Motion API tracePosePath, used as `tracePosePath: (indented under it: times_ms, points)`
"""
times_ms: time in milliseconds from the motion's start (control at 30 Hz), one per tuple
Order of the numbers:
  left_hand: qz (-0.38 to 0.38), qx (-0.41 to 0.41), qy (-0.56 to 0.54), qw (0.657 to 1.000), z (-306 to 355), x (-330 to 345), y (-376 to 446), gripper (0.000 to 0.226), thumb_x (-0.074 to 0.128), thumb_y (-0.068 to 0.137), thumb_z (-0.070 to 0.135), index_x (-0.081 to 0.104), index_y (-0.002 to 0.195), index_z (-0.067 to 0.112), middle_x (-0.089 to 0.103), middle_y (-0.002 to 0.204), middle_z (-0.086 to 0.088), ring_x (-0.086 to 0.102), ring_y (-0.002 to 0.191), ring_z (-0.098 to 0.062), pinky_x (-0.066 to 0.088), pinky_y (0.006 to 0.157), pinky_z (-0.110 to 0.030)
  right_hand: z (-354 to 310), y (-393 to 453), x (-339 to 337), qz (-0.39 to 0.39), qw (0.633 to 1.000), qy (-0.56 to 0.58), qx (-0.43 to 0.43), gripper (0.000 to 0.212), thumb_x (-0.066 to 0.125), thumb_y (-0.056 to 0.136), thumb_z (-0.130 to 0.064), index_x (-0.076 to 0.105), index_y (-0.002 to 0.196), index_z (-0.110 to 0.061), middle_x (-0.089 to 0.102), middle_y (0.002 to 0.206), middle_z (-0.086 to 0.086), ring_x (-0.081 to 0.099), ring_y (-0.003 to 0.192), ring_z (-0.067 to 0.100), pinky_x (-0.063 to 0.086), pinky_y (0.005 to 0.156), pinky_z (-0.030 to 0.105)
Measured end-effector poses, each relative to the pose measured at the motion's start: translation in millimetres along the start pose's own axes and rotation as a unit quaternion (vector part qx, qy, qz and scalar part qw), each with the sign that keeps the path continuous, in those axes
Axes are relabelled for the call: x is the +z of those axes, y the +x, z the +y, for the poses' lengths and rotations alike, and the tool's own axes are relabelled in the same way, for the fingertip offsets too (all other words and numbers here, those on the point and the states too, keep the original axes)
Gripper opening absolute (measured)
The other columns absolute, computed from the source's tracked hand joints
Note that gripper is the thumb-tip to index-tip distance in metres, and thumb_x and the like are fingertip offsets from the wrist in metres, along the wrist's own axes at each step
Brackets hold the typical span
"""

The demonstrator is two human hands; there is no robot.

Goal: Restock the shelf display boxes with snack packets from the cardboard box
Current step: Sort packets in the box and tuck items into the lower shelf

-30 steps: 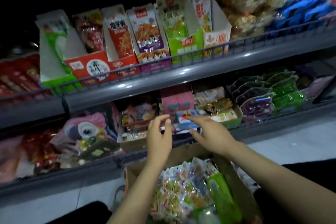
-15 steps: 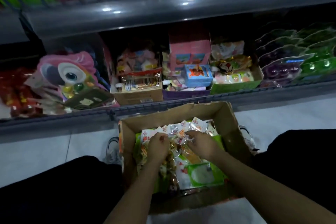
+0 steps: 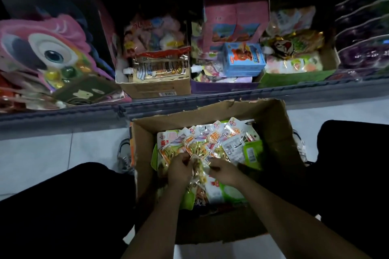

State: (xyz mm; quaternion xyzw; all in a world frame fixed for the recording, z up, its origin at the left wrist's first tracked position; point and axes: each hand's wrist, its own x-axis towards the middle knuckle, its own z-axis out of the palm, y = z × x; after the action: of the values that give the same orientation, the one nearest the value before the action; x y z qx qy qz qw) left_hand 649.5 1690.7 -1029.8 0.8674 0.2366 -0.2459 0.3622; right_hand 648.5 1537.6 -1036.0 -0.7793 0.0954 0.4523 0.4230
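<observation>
Head view, left to right: on the low grey shelf (image 3: pixel 63 118) a pink cardboard display with a large cartoon eye (image 3: pixel 45 48) leans back so its face shows to shoppers. Beside it a brown open-topped carton of mixed sweets (image 3: pixel 155 86) stands flush to the shelf lip, then a purple tray holding a small blue box (image 3: pixel 244 60), then a green-fronted display box of pale packets (image 3: pixel 294 74); all have cut-down fronts, probably so stock can be dropped in from above and seen from the aisle.

Below, on the white floor, the torn brown cardboard box (image 3: pixel 273 128) sits between the person's dark-trousered knees, close under the shelf, which keeps each transfer short. Inside lies a fanned pile of clear and green snack packets (image 3: pixel 202 141), not yet moved to the shelf.

The left hand (image 3: pixel 179 169) has its fingers curled down into the pile, pinching crinkled packet film. The right hand (image 3: pixel 223 171), just beside it, likewise has its fingers bent round the same shiny bundle. Both hands seem to be gathering several packets at once, likely to lift a stack and not singles.
</observation>
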Motion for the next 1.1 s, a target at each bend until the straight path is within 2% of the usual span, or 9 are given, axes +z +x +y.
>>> tracePosePath:
  times_ms: [67, 167, 400, 533, 633, 700, 800, 967, 1100]
  points:
    - [-0.008, -0.009, 0.013, 1.0, -1.9, 1.7, 1.7, 0.021, 0.061, 0.089, 0.013, 0.067, 0.108, 0.006, 0.069, 0.106, -0.006, 0.062, 0.1, -0.023, 0.037, 0.072, -0.018, 1.9, 0.3, 4.3, -0.004, 1.0, 0.014, 0.001, 0.05, 0.055, 0.094, -0.031, 0.041, 0.14, -0.016, 0.045, 0.136, -0.006, 0.053, 0.109, 0.016, 0.047, 0.083, 0.023]
    - [-0.024, -0.044, 0.008, 0.999, -2.7, 2.3, 3.9, 0.015, 0.062, 0.088, 0.016, 0.072, 0.098, 0.009, 0.071, 0.094, -0.006, 0.061, 0.076, -0.016, 0.037, 0.057, -0.019, 0.4, 0.9, 5.0, 0.013, 0.999, 0.041, 0.004, 0.053, 0.055, 0.094, -0.029, 0.039, 0.142, -0.017, 0.042, 0.144, 0.005, 0.053, 0.117, 0.022, 0.049, 0.086, 0.028]
    - [-0.035, -0.052, -0.133, 0.989, 24.6, -26.2, 5.6, 0.017, 0.065, 0.087, 0.019, 0.062, 0.074, 0.01, 0.058, 0.069, 0.002, 0.053, 0.072, -0.014, 0.038, 0.059, -0.02, -8.7, -0.6, -5.8, 0.074, 0.997, 0.033, -0.016, 0.025, 0.059, 0.091, -0.025, 0.066, 0.105, -0.005, 0.063, 0.097, 0.009, 0.06, 0.095, 0.026, 0.048, 0.085, 0.036]
    - [-0.018, -0.023, -0.183, 0.983, 50.3, -51.9, -0.4, 0.014, 0.068, 0.084, 0.019, 0.069, 0.084, 0.005, 0.065, 0.084, -0.004, 0.059, 0.084, -0.018, 0.044, 0.074, -0.027, -24.2, -10.7, -21.6, 0.128, 0.988, 0.086, -0.033, 0.017, 0.066, 0.086, -0.023, 0.06, 0.072, -0.017, 0.059, 0.078, -0.003, 0.055, 0.087, 0.02, 0.039, 0.074, 0.028]
    - [-0.01, -0.007, -0.213, 0.977, 69.4, -70.4, -8.0, 0.013, 0.07, 0.083, 0.021, 0.071, 0.086, 0.009, 0.068, 0.086, -0.005, 0.063, 0.083, -0.018, 0.049, 0.078, -0.028, -40.7, -23.2, -39.1, 0.154, 0.98, 0.101, -0.068, 0.019, 0.069, 0.084, -0.025, 0.057, 0.078, -0.011, 0.054, 0.081, -0.002, 0.052, 0.088, 0.015, 0.036, 0.069, 0.024]
    - [-0.015, -0.004, -0.231, 0.973, 85.0, -84.0, -16.3, 0.012, 0.069, 0.084, 0.02, 0.069, 0.091, 0.009, 0.068, 0.085, -0.003, 0.061, 0.074, -0.013, 0.049, 0.065, -0.019, -54.4, -39.1, -53.7, 0.166, 0.974, 0.124, -0.096, 0.019, 0.07, 0.083, -0.024, 0.061, 0.083, -0.007, 0.055, 0.082, 0.0, 0.053, 0.082, 0.013, 0.037, 0.066, 0.022]
    - [-0.036, 0.024, -0.232, 0.972, 109.1, -107.4, -25.8, 0.016, 0.069, 0.085, 0.021, 0.069, 0.096, 0.009, 0.071, 0.091, -0.004, 0.064, 0.076, -0.015, 0.05, 0.074, -0.027, -77.4, -70.2, -78.4, 0.188, 0.962, 0.139, -0.138, 0.018, 0.074, 0.079, -0.02, 0.068, 0.079, -0.004, 0.057, 0.066, -0.005, 0.052, 0.063, 0.005, 0.037, 0.054, 0.009]
    - [-0.076, 0.1, -0.18, 0.976, 165.6, -168.2, -50.2, 0.016, 0.074, 0.08, 0.018, 0.069, 0.095, 0.017, 0.071, 0.093, -0.003, 0.066, 0.084, -0.019, 0.05, 0.089, -0.033, -118.8, -129.0, -114.6, 0.251, 0.934, 0.154, -0.201, 0.022, 0.078, 0.075, -0.024, 0.063, 0.063, -0.013, 0.059, 0.061, -0.009, 0.055, 0.053, -0.005, 0.037, 0.05, 0.006]
    - [-0.095, 0.206, -0.132, 0.965, 213.9, -215.8, -93.4, 0.014, 0.071, 0.079, 0.002, 0.067, 0.088, 0.013, 0.07, 0.089, -0.011, 0.066, 0.067, -0.012, 0.056, 0.068, -0.024, -152.7, -171.5, -132.9, 0.278, 0.912, 0.178, -0.244, 0.022, 0.077, 0.076, -0.026, 0.064, 0.073, -0.008, 0.064, 0.069, -0.006, 0.057, 0.054, -0.005, 0.041, 0.051, 0.011]
